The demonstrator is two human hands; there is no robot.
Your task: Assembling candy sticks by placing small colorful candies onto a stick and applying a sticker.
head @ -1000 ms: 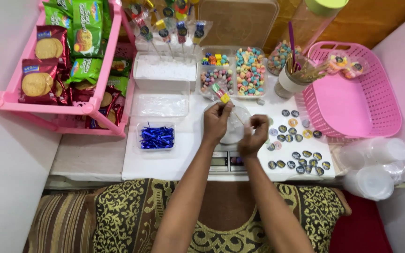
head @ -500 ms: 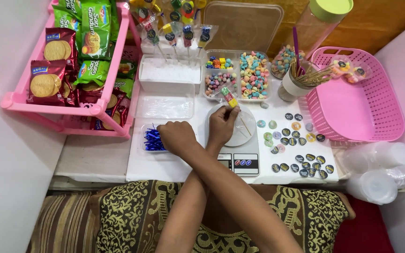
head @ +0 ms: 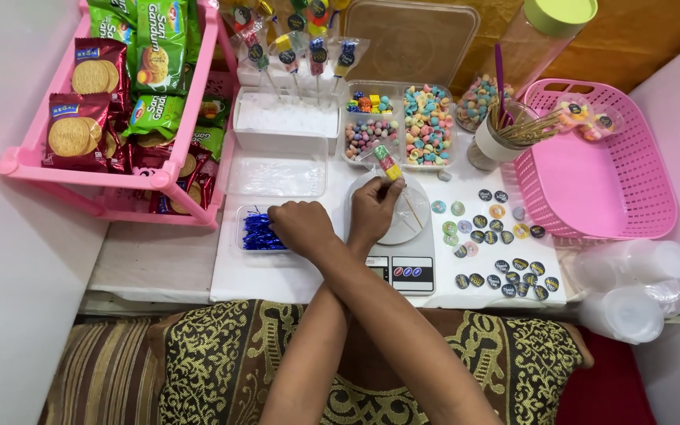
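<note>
Crossing forearms — right hand [head: 302, 228] pinching blue ties [head: 259, 233], left hand [head: 375, 211] gripping candy stick [head: 388, 163].

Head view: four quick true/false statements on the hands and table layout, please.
1. The right hand is crossed over to the tray of blue twist ties. True.
2. The left hand holds a wrapped candy stick above the scale. True.
3. The pink basket is packed with biscuit packs. False: it is mostly bare, with a few wrapped sweets at its back.
4. The round stickers lie left of the scale. False: they lie to its right.
</note>
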